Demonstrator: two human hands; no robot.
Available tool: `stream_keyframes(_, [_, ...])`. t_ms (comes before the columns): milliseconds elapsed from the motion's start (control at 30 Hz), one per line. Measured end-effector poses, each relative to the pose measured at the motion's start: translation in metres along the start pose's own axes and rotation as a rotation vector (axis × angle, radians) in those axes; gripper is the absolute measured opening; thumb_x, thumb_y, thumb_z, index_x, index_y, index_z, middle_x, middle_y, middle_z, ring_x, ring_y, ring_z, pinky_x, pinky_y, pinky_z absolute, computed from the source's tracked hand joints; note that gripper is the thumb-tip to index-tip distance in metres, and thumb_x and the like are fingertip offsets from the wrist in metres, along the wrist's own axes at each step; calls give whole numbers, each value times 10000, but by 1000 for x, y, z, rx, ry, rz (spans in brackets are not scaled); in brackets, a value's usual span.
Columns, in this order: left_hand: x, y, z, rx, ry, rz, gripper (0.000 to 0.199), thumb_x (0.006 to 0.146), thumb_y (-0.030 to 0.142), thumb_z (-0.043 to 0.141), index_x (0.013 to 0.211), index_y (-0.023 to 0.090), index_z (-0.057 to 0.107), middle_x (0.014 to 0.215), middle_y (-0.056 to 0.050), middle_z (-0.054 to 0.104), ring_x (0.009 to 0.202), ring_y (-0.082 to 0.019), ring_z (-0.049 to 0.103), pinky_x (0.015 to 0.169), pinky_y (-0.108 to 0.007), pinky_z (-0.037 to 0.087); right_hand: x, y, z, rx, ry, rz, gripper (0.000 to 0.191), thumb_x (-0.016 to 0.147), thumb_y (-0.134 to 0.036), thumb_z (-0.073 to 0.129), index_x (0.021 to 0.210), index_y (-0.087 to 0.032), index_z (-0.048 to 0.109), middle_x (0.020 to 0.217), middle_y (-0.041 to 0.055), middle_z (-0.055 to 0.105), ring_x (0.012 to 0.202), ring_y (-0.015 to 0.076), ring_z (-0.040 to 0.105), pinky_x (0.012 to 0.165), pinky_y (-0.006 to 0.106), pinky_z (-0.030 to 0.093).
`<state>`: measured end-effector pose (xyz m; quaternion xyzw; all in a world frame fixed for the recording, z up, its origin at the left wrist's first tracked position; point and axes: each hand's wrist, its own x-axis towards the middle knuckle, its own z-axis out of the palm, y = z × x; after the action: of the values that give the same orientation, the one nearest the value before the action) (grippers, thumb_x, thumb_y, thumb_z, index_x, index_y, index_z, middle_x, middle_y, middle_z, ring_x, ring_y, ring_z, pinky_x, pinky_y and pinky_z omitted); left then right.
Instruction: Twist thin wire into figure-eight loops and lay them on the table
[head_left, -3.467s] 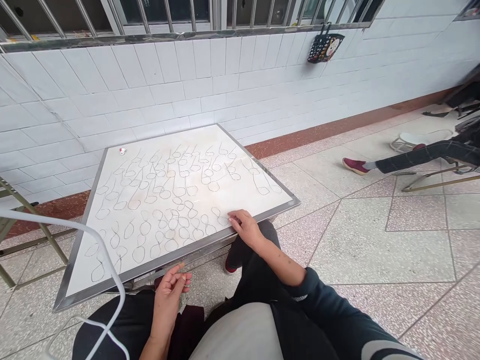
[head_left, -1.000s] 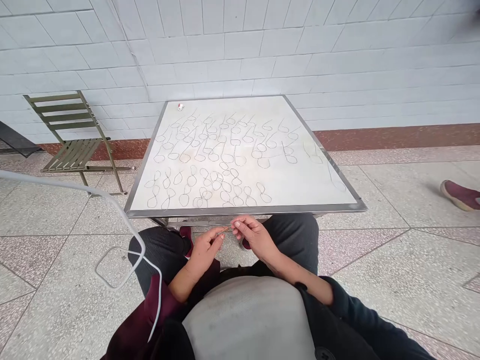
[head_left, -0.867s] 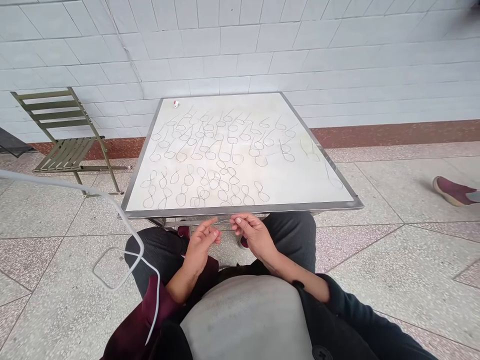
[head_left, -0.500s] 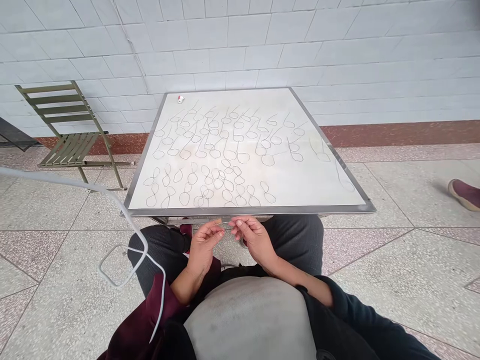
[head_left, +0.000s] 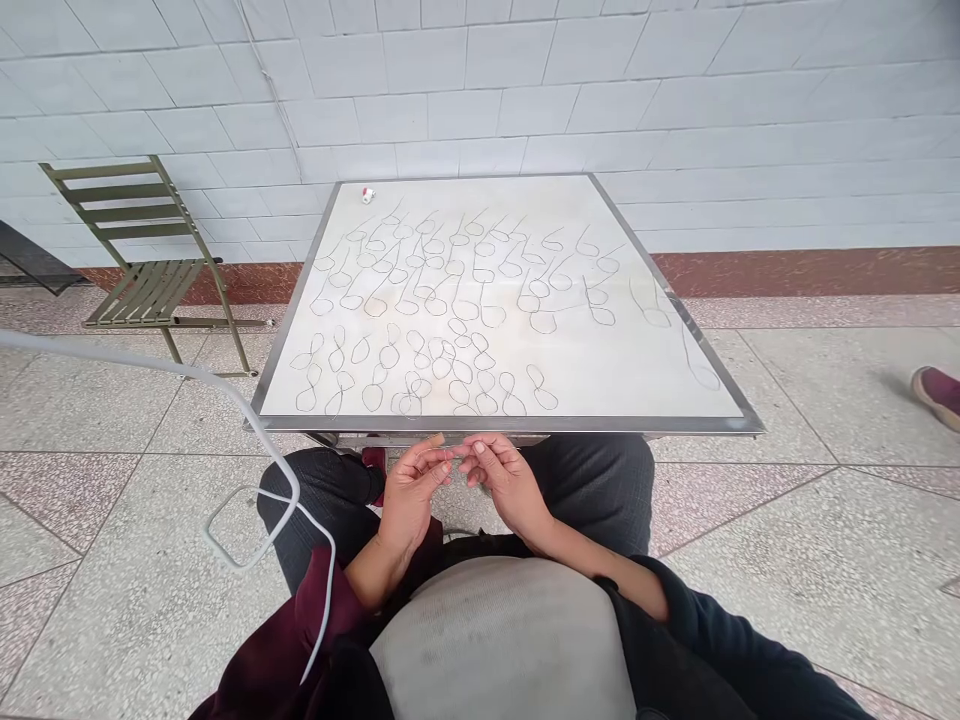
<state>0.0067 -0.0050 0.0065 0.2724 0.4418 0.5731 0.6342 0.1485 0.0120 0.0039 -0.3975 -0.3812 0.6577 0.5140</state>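
Above my lap, just off the table's front edge, my left hand (head_left: 411,488) pinches a thin wire (head_left: 444,449). My right hand (head_left: 504,478) meets it from the right, thumb and forefinger pinched on the same wire. Much of the wire is hidden by the fingers. On the white table (head_left: 645,375) lie many thin wires: single loops with straight tails (head_left: 543,322) at the back and middle, and figure-eight shapes (head_left: 540,388) nearer the front left.
A small red and white object (head_left: 368,196) sits at the table's back left corner. A green folding chair (head_left: 161,285) stands at the left. A white cable (head_left: 255,425) hangs in front at the left. A person's shoe (head_left: 937,395) shows at the far right.
The fingertips of both hands have drawn closer together around the wire. The whole view has shifted slightly, with the table appearing a little farther right.
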Motion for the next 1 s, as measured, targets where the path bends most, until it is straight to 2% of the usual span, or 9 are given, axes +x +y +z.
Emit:
stream_keyframes(167, [0, 0, 0, -23, 54, 44, 359, 695, 189, 780, 1044, 198, 694, 897, -32, 719, 799, -126, 606, 682, -236, 436, -2, 2, -2, -69, -29, 6, 251, 882, -452, 574, 992, -230, 617, 956, 41, 691, 747, 159, 633, 589, 278, 527])
stream_keyframes(433, [-1, 1, -2, -83, 136, 43, 392, 665, 194, 796, 1043, 191, 693, 877, -37, 717, 881, -156, 627, 723, -253, 432, -7, 4, -1, -163, -69, 10, 263, 884, -468, 559, 993, -236, 620, 975, 45, 685, 784, 171, 629, 580, 282, 524])
stream_keyframes(633, [-3, 4, -5, -146, 158, -4, 449, 691, 198, 781, 1124, 200, 660, 775, 9, 670, 692, -87, 572, 634, -217, 400, -9, 5, 0, -195, -128, -2, 250, 898, -451, 541, 1016, -248, 627, 983, 39, 667, 809, 165, 618, 589, 274, 529])
stream_keyframes(733, [-2, 6, -6, -174, 168, -6, 482, 697, 192, 773, 1161, 215, 642, 742, 34, 637, 670, -75, 554, 625, -206, 392, -9, 5, -1, -210, -157, -15, 262, 897, -440, 545, 1048, -252, 646, 990, 41, 649, 832, 166, 616, 611, 279, 535])
stream_keyframes(833, [-1, 7, -7, -200, 166, -26, 477, 697, 183, 773, 1153, 212, 639, 743, 33, 630, 689, -79, 560, 623, -199, 391, -10, 7, -2, -179, -121, -25, 265, 887, -426, 567, 1058, -250, 666, 1008, 46, 648, 862, 170, 622, 631, 279, 539])
stream_keyframes(933, [-1, 6, -8, -223, 161, -43, 475, 695, 181, 775, 1149, 212, 637, 770, 23, 642, 718, -88, 576, 621, -200, 393, -10, 9, -1, -121, -71, -39, 251, 869, -428, 591, 1023, -246, 670, 1145, 57, 639, 872, 174, 634, 631, 288, 549])
stream_keyframes(1000, [-1, 6, -9, -241, 160, -54, 484, 697, 181, 775, 1158, 218, 632, 798, 17, 650, 747, -92, 589, 628, -201, 399, -11, 10, -1, -113, -85, -60, 235, 875, -428, 584, 1001, -248, 667, 1170, 58, 638, 853, 175, 645, 626, 300, 556])
